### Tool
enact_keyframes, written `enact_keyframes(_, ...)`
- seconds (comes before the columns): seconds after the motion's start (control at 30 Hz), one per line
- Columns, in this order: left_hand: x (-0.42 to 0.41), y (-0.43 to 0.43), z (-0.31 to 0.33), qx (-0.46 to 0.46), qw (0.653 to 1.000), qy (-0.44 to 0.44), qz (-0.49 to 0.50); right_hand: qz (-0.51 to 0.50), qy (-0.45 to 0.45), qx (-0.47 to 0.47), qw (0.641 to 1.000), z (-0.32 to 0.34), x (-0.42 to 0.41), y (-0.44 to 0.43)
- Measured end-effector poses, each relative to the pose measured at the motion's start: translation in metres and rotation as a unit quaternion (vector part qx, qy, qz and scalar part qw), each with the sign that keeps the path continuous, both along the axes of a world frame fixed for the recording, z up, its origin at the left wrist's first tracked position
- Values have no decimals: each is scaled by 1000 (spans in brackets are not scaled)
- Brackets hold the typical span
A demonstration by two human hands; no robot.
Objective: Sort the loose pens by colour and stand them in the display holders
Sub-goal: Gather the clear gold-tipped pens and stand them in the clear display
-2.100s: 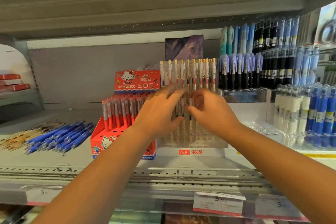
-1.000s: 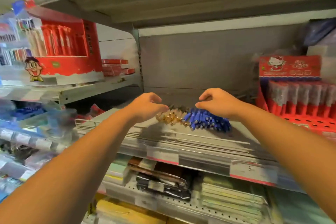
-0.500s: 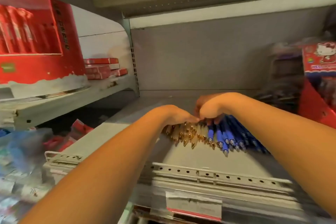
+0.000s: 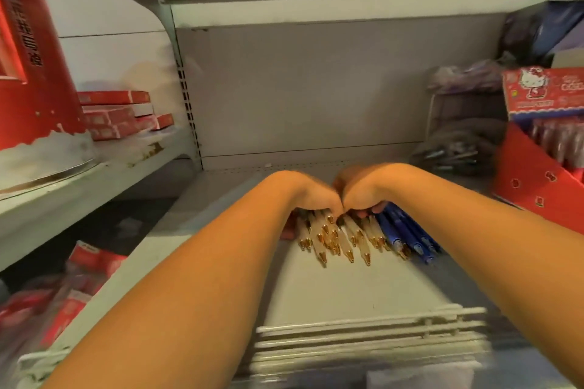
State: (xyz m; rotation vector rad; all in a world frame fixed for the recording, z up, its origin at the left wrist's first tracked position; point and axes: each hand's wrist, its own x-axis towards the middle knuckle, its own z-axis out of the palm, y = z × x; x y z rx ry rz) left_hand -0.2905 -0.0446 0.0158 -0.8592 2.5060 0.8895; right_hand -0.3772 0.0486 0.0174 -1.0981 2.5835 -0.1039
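Curling left hand (image 4: 311,197) and right hand (image 4: 360,196) over far ends of the gold-tipped pens (image 4: 336,238), apparently gripping. Lying lengthwise, tips bodyward, with blue pens (image 4: 407,235) nearer the right.

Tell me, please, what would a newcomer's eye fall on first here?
Two bare forearms reach in, and the left hand and right hand meet over a heap of pale gold-tipped pens at centre on the shelf. Blue pens lie just right of them, and a red Hello Kitty display box stands at the far right.
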Motion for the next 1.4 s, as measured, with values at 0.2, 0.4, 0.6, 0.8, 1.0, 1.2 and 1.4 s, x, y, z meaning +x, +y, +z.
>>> enact_keyframes(0.2,2,1,2,-1,999,3,-37,-6,-9,-17,1000,-4,-3,2)
enact_keyframes(0.4,3,3,7,-3,999,9,-48,24,-6,-16,1000,-6,-4,2)
enact_keyframes(0.6,4,15,3,-15,999,-9,-28,51,6,-31,998,-6,-10,11)
enact_keyframes(0.8,2,27,8,-61,998,-15,-20,39,-25,-114,992,-4,-24,18)
enact_keyframes(1.0,3,31,7,-76,997,-14,0,47,-22,-169,984,-2,-26,17)
enact_keyframes(1.2,3,30,8,-95,995,-38,2,70,-31,-157,985,-1,-20,19)
enact_keyframes(1.4,-1,32,9,-112,993,-44,10,62,-26,-160,985,0,-21,19)
